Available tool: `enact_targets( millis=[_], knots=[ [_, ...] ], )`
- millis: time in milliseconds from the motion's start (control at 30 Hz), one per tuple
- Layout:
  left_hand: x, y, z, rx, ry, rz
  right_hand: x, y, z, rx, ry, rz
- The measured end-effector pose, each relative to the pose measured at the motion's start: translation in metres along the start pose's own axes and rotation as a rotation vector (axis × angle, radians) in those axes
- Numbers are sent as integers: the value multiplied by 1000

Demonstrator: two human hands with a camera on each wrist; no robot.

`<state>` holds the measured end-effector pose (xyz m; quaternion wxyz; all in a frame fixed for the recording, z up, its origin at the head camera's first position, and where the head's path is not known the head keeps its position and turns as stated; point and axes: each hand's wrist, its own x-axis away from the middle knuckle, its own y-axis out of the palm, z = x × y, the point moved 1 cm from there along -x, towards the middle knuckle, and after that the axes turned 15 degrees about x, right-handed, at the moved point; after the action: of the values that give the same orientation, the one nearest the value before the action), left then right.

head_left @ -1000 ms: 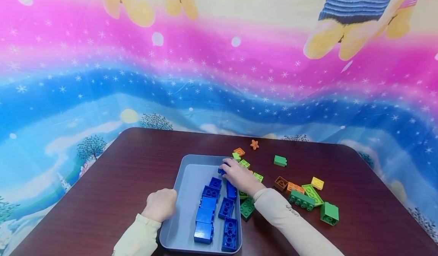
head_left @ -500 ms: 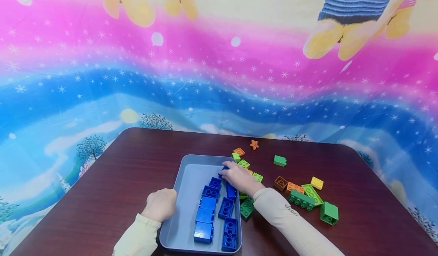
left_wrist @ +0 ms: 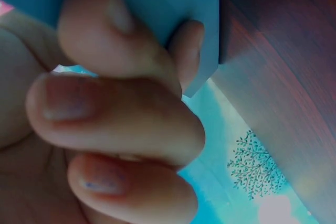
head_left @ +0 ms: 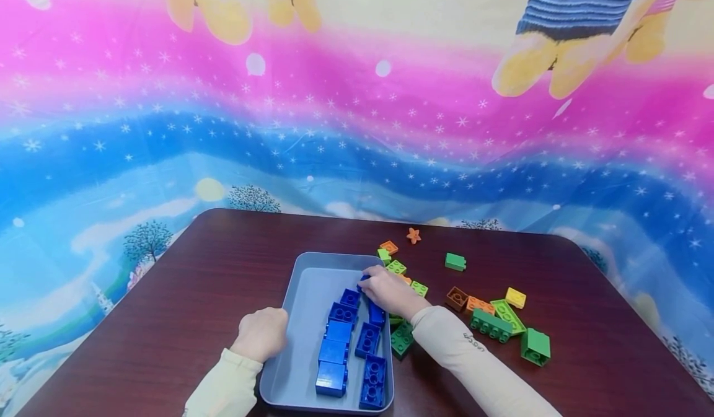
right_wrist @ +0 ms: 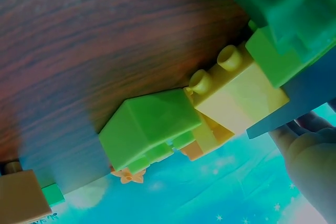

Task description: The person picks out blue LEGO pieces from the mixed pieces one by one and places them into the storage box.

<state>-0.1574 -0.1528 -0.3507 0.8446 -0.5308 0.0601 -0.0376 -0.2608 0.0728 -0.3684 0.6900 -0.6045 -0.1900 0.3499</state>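
A grey tray point(head_left: 304, 296) lies on the table, and my left hand point(head_left: 261, 333) grips its left rim. In the left wrist view, curled fingers point(left_wrist: 121, 116) meet the tray's edge point(left_wrist: 207, 40). At the tray's far right corner my right hand point(head_left: 393, 290) pinches a blue toy brick point(head_left: 363, 282), partly hidden by the fingers. Several other blue bricks line the tray: a row through the middle, with a front brick point(head_left: 331, 378), and a second row along the right wall, with a long brick point(head_left: 372, 380). In the right wrist view, the brick in my fingers is hidden.
Right of the tray lie green and lime bricks, including a dark green brick point(head_left: 401, 339). Farther right are a brown brick point(head_left: 457, 298), an orange brick point(head_left: 480, 305), a yellow brick point(head_left: 515, 297) and a green block point(head_left: 535, 346). An orange star-shaped piece point(head_left: 413, 236) lies near the back edge.
The pinched blue brick has turned and shifted slightly toward me, nearer the middle row, with my right hand. My left hand has stayed on the rim.
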Motion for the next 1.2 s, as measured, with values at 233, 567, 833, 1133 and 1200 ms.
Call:
enact_targets(
  millis=[233,567,833,1133,1200],
  knots=[
    [-1,0,1,-4,3,-1,0,2,2,17,-42,37],
    [-1,0,4,-3,7,-29,14,-6,5,-27,69,58],
    [-2,-3,4,-35,17,-35,57,-23,27,-29,231,253],
    [0,-11,7,-133,116,231,103,-27,33,-61,324,280],
    [1,-12,11,-140,151,310,109,-27,31,-65,325,263]
  ],
)
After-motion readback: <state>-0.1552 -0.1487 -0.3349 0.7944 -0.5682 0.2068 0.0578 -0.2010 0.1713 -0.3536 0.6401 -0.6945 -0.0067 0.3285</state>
